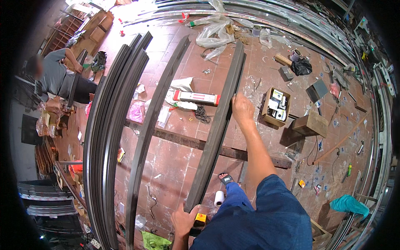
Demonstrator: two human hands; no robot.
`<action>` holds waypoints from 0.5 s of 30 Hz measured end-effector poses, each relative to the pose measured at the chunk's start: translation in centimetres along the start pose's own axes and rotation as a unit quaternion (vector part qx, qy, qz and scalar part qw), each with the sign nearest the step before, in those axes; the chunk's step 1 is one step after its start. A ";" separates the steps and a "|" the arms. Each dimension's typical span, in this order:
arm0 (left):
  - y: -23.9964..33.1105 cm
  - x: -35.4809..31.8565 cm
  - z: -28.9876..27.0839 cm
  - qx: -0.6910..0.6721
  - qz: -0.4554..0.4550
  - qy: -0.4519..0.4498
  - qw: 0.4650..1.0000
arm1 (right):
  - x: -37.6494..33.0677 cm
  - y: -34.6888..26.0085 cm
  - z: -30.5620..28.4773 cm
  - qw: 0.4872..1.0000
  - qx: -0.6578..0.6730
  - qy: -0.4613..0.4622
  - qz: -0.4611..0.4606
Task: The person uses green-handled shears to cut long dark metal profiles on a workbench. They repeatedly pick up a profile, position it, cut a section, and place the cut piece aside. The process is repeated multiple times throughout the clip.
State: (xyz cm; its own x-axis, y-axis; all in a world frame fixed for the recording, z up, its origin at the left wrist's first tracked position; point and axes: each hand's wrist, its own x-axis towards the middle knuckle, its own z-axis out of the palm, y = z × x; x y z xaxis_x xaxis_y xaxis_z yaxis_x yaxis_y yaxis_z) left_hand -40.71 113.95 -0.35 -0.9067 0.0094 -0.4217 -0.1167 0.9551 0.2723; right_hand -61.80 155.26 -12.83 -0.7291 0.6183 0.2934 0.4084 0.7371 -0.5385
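Observation:
A long dark metal profile [218, 121] runs from near my feet toward the far floor, resting across a dark crossbar [175, 139]. My right hand [241, 109] grips its right edge about midway along. My left hand [183, 220] holds its near end, next to a small yellow and black tool [201, 218]. A second long profile [152, 121] lies parallel to the left. Further left sits a stack of several similar profiles [110, 125]. My blue sleeve and trousers [258, 216] fill the lower right.
Red tiled floor scattered with clutter: an open cardboard box of small parts [276, 106], a wooden box [310, 123], a long red-and-white carton [196, 97], clear plastic wrap [214, 29], a white roll [219, 198]. Another person [62, 77] crouches at far left. More rails line the right wall.

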 end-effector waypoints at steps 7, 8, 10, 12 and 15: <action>-0.7 0.2 0.6 0.013 -0.019 -0.024 0.999 | 4.5 0.9 -0.2 0.999 -0.015 -0.032 0.033; -1.0 0.3 0.9 0.010 -0.018 -0.017 1.000 | 4.6 0.9 -0.2 0.998 -0.017 -0.040 0.040; -1.5 0.3 1.4 0.002 -0.016 -0.007 1.000 | 4.6 1.2 0.1 0.999 -0.024 -0.025 0.032; -1.5 0.2 1.5 -0.011 -0.019 -0.003 1.000 | 4.4 1.3 0.2 0.999 -0.024 -0.015 0.039; -1.2 0.2 1.2 0.003 -0.008 0.005 1.000 | 3.8 1.1 0.5 0.997 -0.006 -0.004 0.075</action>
State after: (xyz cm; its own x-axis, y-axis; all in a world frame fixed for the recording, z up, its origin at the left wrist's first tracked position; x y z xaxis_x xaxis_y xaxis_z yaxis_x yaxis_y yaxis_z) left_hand -40.27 113.18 -1.85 -0.9088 -0.0088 -0.4172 -0.1285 0.9571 0.2598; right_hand -64.38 158.24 -12.70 -0.6645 0.7189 0.2037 0.5192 0.6403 -0.5661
